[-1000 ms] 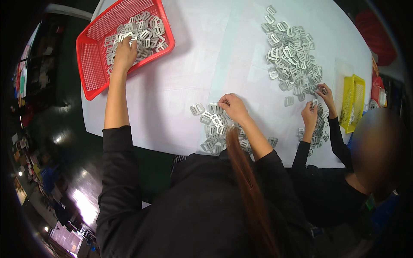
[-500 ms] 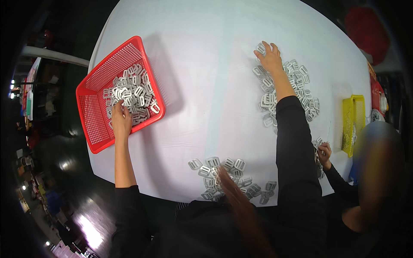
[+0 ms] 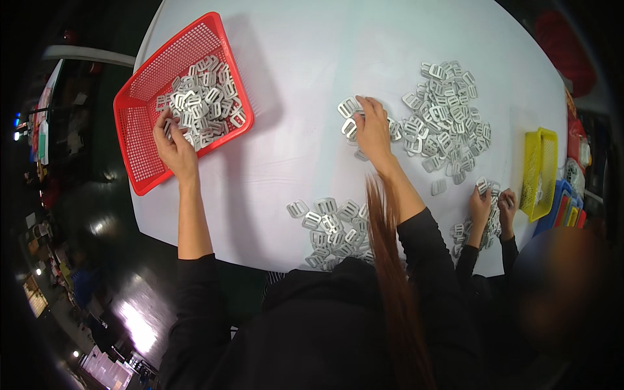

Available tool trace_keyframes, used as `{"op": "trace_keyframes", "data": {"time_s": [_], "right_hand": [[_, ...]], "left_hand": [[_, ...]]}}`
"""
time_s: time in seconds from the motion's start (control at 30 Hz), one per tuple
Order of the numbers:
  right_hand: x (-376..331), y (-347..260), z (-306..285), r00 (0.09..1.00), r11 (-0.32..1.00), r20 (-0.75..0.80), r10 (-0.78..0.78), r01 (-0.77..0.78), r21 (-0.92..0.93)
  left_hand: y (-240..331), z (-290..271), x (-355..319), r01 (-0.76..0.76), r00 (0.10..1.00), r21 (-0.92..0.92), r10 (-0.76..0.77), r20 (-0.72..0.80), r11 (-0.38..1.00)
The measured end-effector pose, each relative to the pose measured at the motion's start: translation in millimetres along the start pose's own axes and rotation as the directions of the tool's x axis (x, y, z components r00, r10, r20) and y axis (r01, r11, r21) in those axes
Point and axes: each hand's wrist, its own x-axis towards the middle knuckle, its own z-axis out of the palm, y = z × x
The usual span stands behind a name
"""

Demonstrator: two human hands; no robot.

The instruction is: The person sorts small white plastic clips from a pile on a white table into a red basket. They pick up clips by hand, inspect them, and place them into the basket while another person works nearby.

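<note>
Silver-grey metal buckles everywhere on this white table [image 3: 296, 71], and the red basket [image 3: 134, 133] holds a thick heap of them! Down inside it, the left hand [image 3: 170, 135] has thumb and fingers pinched on a darker buckle [image 3: 169, 127], tilted and shaded beside its brighter neighbours.

Look at these basket buckles [image 3: 209, 97]: flat, rounded rectangles, each frame split by a bar with slots either side, tumbled at every angle, some flashing nearly white, others a dull grey.

Out to the right of the red basket, here's the right hand [image 3: 374, 130], fingers bent and apart over a small cluster of buckles [image 3: 348, 107]; a pair peek out on the side toward the basket, pale and shiny. Whether the fingers grip any, I cannot tell.

Further right from the basket, a big pile [image 3: 448, 114] spreads out, overlapping, same slotted shape. Below and right of the basket, nearer the wearer, another group [image 3: 330, 226] lies partly behind a long ponytail [image 3: 385, 240]. And far off to the basket's right, a co-worker's hands [image 3: 480, 207] are busy with a buckle, near a yellow basket [image 3: 532, 156].
</note>
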Motion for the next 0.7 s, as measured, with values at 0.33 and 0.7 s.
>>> {"op": "trace_keyframes", "data": {"time_s": [0.33,0.7], "right_hand": [[47,-6,-13,0.854,0.884,0.474,-0.211,0.375,-0.281],[-59,-36,-8,0.897,0.843,0.417,0.149,-0.336,0.421]], "left_hand": [[69,63,-139,0.857,0.502,-0.353,-0.456,0.735,0.376],[61,117,-180,0.902,0.372,-0.43,-0.441,0.817,-0.036]]}}
